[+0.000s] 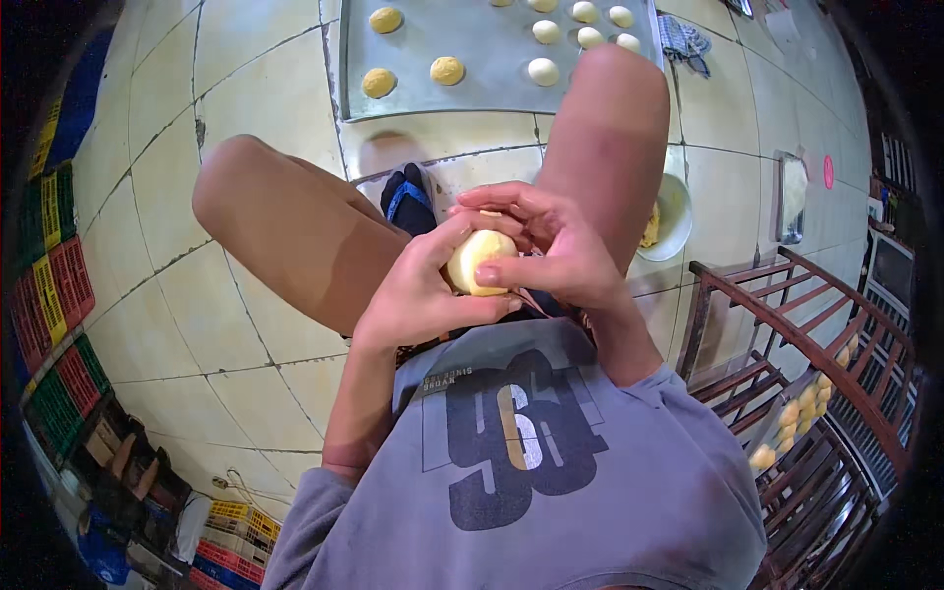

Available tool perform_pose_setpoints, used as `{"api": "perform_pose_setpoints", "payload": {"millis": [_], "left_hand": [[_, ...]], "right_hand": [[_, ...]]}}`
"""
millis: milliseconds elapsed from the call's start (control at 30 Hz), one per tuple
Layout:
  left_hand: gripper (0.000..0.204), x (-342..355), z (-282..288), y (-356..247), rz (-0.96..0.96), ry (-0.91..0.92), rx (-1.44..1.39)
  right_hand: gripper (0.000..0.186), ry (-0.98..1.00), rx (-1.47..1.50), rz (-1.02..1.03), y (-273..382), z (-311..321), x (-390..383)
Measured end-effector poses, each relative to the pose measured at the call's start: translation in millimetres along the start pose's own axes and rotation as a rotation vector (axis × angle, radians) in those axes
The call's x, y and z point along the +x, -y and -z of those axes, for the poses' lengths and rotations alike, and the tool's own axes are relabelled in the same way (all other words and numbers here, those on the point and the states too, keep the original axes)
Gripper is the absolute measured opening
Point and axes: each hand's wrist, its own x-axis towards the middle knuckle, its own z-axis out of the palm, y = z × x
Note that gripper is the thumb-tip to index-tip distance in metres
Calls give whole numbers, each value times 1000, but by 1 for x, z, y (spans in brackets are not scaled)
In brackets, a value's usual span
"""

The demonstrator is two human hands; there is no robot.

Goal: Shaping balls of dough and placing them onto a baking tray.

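You held the pale, smooth, round ball of dough (pixel 479 260) in front of your chest, above your lap, with both hands closed around it. Your left hand (pixel 418 290) cupped it from below and from the left, fingers curled under it and thumb along its upper edge, probably to support the soft mass. Your right hand (pixel 551 246) wrapped over it from the right, thumb pressed on its lower front and fingers arched over the top, a grip suited to shaping. Neither hand was open; both gripped the same ball. Past your hands, your bare knees framed a dark sandal (pixel 408 197) on the glossy cream tiled floor (pixel 246 88). Just right of your right leg sat a shallow white bowl (pixel 678 211) holding a yellow filling. Farther ahead lay a flat grey metal tray (pixel 462 44) carrying well-spaced rounds: yellowish ones to the left, paler ones to the right. At your right stood a brown wooden rack (pixel 787 295) with more dough pieces.
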Motion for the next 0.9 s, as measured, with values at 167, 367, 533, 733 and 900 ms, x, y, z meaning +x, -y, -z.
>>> {"api": "perform_pose_setpoints", "payload": {"millis": [167,367,533,733,900], "left_hand": [[59,-2,0,0,40,-7,-25],[57,-1,3,5,30,-50,-96],[49,-4,4,3,-30,-47,-69],[34,0,5,17,-60,-105,-430],[32,-7,3,12,-1,-188,-553]], "right_hand": [[35,35,-39,49,-8,0,-1],[34,-14,-96,151,-15,-10,-6],[38,-79,68,67,-18,-9,0],[38,-91,-24,197,-25,-21,-6],[42,-171,263,71,-30,-20,3]]}}
